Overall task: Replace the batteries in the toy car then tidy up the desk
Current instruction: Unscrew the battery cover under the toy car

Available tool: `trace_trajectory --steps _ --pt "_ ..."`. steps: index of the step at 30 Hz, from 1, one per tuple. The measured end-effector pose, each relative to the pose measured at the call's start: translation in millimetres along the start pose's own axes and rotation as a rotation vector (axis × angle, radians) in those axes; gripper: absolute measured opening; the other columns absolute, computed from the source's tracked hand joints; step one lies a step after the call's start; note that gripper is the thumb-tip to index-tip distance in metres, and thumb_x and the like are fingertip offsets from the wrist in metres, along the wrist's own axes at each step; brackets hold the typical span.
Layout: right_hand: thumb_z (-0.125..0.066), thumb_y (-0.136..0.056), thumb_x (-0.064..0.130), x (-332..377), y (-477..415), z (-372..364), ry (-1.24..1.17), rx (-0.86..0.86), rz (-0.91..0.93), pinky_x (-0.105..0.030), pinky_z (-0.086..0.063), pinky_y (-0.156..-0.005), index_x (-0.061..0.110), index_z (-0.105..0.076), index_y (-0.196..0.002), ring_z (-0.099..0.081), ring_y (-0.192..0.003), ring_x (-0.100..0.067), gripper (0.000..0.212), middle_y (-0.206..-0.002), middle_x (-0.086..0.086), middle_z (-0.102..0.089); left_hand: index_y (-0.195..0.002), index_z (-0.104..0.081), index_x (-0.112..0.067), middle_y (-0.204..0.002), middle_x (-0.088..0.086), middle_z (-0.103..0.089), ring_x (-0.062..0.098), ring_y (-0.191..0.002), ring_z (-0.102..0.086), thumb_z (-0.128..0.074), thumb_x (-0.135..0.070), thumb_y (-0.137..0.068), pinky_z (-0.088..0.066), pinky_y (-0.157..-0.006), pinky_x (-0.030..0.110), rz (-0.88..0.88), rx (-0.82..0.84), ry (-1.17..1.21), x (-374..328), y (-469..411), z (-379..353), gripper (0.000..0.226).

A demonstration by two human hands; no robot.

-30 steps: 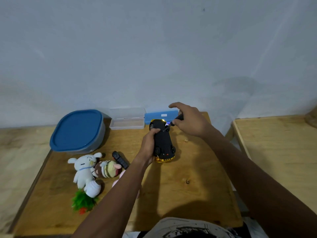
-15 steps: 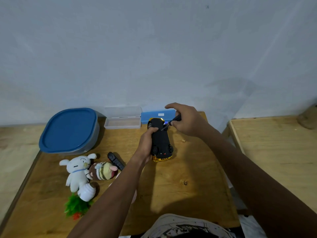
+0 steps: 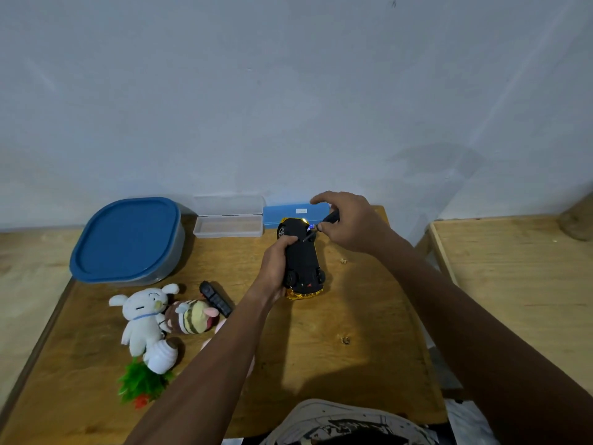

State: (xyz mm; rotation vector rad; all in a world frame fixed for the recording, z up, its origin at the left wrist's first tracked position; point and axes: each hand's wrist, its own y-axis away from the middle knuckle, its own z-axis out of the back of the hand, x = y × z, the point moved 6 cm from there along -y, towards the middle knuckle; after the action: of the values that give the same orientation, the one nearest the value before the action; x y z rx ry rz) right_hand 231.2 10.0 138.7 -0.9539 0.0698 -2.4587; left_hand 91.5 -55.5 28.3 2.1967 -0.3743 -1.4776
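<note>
The toy car (image 3: 303, 258) lies where it lay half a second ago, at the back middle of the desk (image 3: 353, 316), and I see almost no change in it or in either hand. It is upside down, with the black underside and wheels facing up and the gold body against the wood. Its long axis runs from me toward the wall, the near end swung slightly to my right. The far end points at the blue box (image 3: 288, 211) by the wall. I cannot tell which end is the nose.

My left hand (image 3: 274, 268) keeps the same hold as before, its grip clamped round the car's left flank with the thumb over the underside. My right hand (image 3: 349, 224) is just beyond the far end, its grip closed on the black handle of a screwdriver (image 3: 330, 217). The shaft slants down and left to the underside, the tip about where it was earlier, beside a small blue glow.

A clear case (image 3: 228, 216) sits open to the left of the blue box, and a blue-lidded container (image 3: 126, 239) stands further left. Nearer me on the left are a black remote (image 3: 215, 298), a striped plush (image 3: 191, 317), a white plush rabbit (image 3: 142, 316) and a green plastic plant (image 3: 139, 382).
</note>
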Motion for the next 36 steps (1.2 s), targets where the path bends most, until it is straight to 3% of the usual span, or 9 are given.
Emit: trace_trajectory --steps 4,8,12,18,21,25,27,31,36 --pt "-0.063 -0.092 0.037 -7 2 1 0.105 -0.052 -0.059 -0.024 -0.043 -0.06 0.009 -0.073 -0.1 -0.055 -0.068 -0.013 0.031 -0.078 -0.002 -0.068 -0.108 -0.062 -0.01 -0.091 0.013 -0.068 0.027 -0.08 -0.066 -0.048 -0.028 -0.1 -0.055 -0.074 0.041 -0.003 0.003 0.007 1 -2 -1 0.024" --pt "-0.064 -0.092 0.025 -11 1 0 0.052 0.001 -0.109 -0.018 -0.04 -0.059 0.008 -0.075 -0.101 -0.054 -0.07 -0.007 0.022 -0.096 -0.006 -0.072 -0.109 -0.062 -0.01 -0.092 0.014 -0.069 0.028 -0.081 -0.066 -0.048 -0.028 -0.1 -0.055 -0.076 0.042 0.005 0.007 0.02 1 -5 0 0.024" --pt "-0.068 -0.084 0.005 -8 1 0 0.015 0.148 -0.097 -0.006 -0.037 -0.066 0.008 -0.074 -0.108 -0.058 -0.083 -0.013 0.024 -0.095 0.001 -0.059 -0.116 -0.06 -0.009 -0.088 0.011 -0.072 0.027 -0.079 -0.068 -0.049 -0.03 -0.099 -0.055 -0.078 0.042 0.037 0.005 0.063 3 -9 3 0.03" --pt "-0.064 -0.085 0.005 -14 5 -10 0.151 0.221 -0.088 -0.01 -0.034 -0.059 0.01 -0.075 -0.108 -0.055 -0.08 -0.009 0.026 -0.098 -0.004 -0.07 -0.123 -0.06 -0.006 -0.091 0.013 -0.072 0.028 -0.079 -0.068 -0.051 -0.031 -0.097 -0.056 -0.076 0.042 0.069 0.002 0.134 6 -13 4 0.037" --pt "-0.063 -0.085 0.003 -25 11 -13 0.057 0.186 -0.143 -0.01 -0.035 -0.059 0.011 -0.071 -0.109 -0.055 -0.08 -0.008 0.026 -0.101 -0.004 -0.069 -0.129 -0.057 -0.004 -0.094 0.014 -0.071 0.028 -0.079 -0.069 -0.052 -0.032 -0.096 -0.056 -0.076 0.042 0.07 -0.001 0.15 7 -15 8 0.043" --pt "-0.065 -0.083 0.005 -32 19 -20 -0.131 0.03 -0.241 -0.029 -0.053 -0.054 0.018 -0.061 -0.099 -0.063 -0.065 -0.014 0.021 -0.079 -0.002 -0.068 -0.131 -0.056 -0.002 -0.094 0.014 -0.07 0.028 -0.076 -0.069 -0.053 -0.03 -0.095 -0.058 -0.071 0.04 0.079 -0.007 0.164 9 -13 9 0.046" --pt "-0.066 -0.083 0.008 -31 25 -31 -0.156 -0.049 -0.277 -0.022 -0.052 -0.057 0.015 -0.059 -0.1 -0.061 -0.064 -0.011 0.019 -0.077 0.002 -0.064 -0.13 -0.057 0.0 -0.097 0.017 -0.069 0.029 -0.076 -0.069 -0.053 -0.029 -0.094 -0.058 -0.071 0.041 0.08 -0.007 0.14 12 -11 7 0.047" --pt "-0.068 -0.075 0.032 -33 29 -56 -0.21 -0.123 -0.317 -0.037 -0.057 -0.07 0.021 -0.065 -0.099 -0.067 -0.077 -0.013 0.026 -0.083 0.008 -0.071 -0.137 -0.057 -0.006 -0.124 0.03 -0.063 0.037 -0.097 -0.066 -0.059 -0.038 -0.086 -0.057 -0.083 0.048 0.076 0.016 0.088 16 -9 3 0.06" --pt "-0.075 -0.077 0.027 -33 32 -67 -0.139 -0.145 -0.326 -0.031 -0.053 -0.064 0.019 -0.068 -0.1 -0.064 -0.073 -0.012 0.025 -0.077 0.01 -0.068 -0.136 -0.059 -0.013 -0.134 0.025 -0.061 0.046 -0.123 -0.058 -0.057 -0.042 -0.088 -0.044 -0.104 0.061 0.077 0.05 0.028 25 -13 7 0.057"
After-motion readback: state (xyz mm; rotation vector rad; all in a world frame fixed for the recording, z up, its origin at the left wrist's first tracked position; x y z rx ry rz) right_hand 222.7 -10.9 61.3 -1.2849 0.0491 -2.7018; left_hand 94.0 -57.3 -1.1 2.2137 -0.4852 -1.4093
